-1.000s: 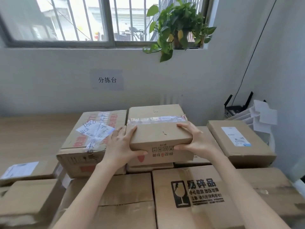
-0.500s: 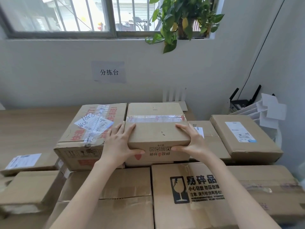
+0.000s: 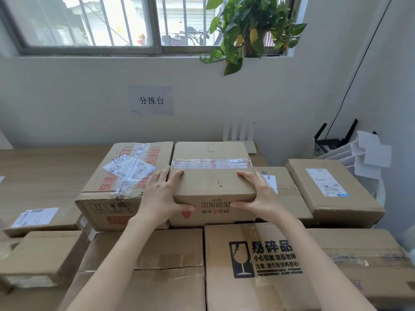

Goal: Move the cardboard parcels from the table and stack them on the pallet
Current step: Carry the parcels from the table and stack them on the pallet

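A plain brown parcel [image 3: 211, 182] with a strip of clear tape across its top sits in the middle of the pile. My left hand [image 3: 162, 196] grips its near left corner, thumb on the front face. My right hand [image 3: 258, 195] grips the near right corner the same way. To its left, touching it, lies a larger parcel with red print and white labels [image 3: 125, 176]. In front lie a parcel with a black fragile-glass mark [image 3: 269, 261] and a plain one [image 3: 157, 265]. The pallet is not in view.
More parcels lie at the right [image 3: 332, 189] and at the left [image 3: 38, 257], [image 3: 36, 218]. The wooden table [image 3: 45, 167] runs along the wall. A router and white papers [image 3: 359, 151] stand at the right. A plant [image 3: 249, 28] hangs from the windowsill.
The held parcel has come down from a raised, tilted position to sit level among the others. Both hands keep the same grip. The view has tilted slightly upward.
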`<action>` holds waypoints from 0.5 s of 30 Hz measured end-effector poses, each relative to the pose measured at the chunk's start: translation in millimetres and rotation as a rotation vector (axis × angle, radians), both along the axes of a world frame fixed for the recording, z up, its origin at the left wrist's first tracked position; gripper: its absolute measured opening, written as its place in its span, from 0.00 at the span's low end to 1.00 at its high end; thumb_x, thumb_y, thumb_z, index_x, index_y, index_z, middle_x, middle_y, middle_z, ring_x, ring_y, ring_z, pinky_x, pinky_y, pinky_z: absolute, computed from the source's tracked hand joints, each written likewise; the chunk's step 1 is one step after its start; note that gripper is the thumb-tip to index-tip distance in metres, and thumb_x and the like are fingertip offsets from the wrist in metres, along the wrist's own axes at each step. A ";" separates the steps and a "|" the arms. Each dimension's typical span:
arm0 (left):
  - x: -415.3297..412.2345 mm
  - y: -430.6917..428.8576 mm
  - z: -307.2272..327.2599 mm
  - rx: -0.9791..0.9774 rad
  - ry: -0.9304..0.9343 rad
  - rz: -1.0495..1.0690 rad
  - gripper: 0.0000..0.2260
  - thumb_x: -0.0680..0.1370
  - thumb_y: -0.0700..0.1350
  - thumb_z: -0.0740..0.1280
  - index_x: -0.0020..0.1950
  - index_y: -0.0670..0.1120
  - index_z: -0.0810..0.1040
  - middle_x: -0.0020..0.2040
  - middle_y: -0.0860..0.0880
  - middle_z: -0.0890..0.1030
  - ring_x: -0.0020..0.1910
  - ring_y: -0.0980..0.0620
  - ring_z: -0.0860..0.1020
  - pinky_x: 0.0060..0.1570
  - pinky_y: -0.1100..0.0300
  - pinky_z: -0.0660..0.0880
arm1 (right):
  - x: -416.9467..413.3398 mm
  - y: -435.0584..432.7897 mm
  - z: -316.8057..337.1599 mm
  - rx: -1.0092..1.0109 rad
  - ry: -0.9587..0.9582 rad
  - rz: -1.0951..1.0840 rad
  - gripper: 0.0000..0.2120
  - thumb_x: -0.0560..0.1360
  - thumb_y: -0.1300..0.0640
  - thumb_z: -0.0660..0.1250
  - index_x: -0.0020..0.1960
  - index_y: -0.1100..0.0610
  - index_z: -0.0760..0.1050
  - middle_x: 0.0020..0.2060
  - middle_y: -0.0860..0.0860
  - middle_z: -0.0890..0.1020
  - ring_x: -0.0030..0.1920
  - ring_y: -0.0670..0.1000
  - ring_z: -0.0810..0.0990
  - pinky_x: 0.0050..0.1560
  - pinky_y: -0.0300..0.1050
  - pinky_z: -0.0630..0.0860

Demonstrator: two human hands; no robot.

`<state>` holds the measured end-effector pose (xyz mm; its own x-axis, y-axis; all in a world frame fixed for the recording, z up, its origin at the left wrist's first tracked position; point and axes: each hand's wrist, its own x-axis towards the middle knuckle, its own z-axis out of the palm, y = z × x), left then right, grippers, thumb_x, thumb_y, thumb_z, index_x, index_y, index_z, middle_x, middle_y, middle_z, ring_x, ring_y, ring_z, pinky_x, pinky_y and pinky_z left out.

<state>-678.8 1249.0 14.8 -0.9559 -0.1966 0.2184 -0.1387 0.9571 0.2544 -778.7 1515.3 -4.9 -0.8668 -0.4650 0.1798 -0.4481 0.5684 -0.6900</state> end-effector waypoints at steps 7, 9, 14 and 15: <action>0.5 -0.8 4.8 0.016 -0.032 -0.003 0.46 0.62 0.67 0.74 0.75 0.57 0.58 0.77 0.47 0.57 0.75 0.46 0.53 0.73 0.48 0.51 | 4.9 3.0 12.5 0.055 -0.056 0.025 0.45 0.60 0.33 0.75 0.71 0.33 0.57 0.78 0.48 0.48 0.77 0.53 0.55 0.72 0.57 0.63; 0.0 -3.5 6.0 0.048 -0.058 -0.011 0.45 0.63 0.68 0.72 0.75 0.58 0.58 0.77 0.47 0.55 0.76 0.46 0.52 0.73 0.47 0.50 | 7.4 3.2 17.9 0.065 -0.007 0.028 0.45 0.62 0.35 0.75 0.73 0.36 0.56 0.78 0.46 0.45 0.78 0.50 0.50 0.72 0.55 0.59; 3.7 -9.8 16.5 0.218 -0.035 -0.031 0.35 0.72 0.70 0.57 0.75 0.55 0.62 0.76 0.52 0.60 0.75 0.49 0.58 0.72 0.47 0.56 | 11.5 -5.2 39.0 0.076 0.060 0.051 0.42 0.68 0.34 0.69 0.76 0.39 0.54 0.78 0.45 0.50 0.78 0.47 0.48 0.74 0.56 0.56; 6.0 -11.8 19.3 0.262 -0.001 -0.022 0.34 0.73 0.69 0.55 0.74 0.54 0.63 0.75 0.53 0.64 0.73 0.50 0.62 0.71 0.48 0.60 | 12.6 -9.8 44.3 0.076 0.065 0.056 0.40 0.69 0.35 0.68 0.76 0.39 0.54 0.78 0.45 0.51 0.78 0.47 0.49 0.73 0.56 0.56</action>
